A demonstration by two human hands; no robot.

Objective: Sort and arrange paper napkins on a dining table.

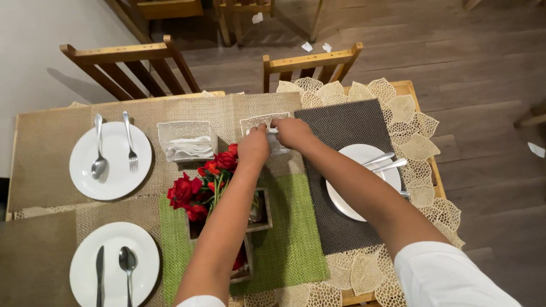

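Left hand and right hand clamped on a pale lattice box | near bench's far edge | red roses beside.

Inspection of my own body as seen from the head camera, placed against the red rose arrangement as landmark. Left hand just above the roses: bare, no glove, ring or watch visible. Left forearm bare to a white sleeve edge below the roses. Right hand up and right of the roses: bare likewise. Right arm ends in a short white sleeve, plain, unmarked.
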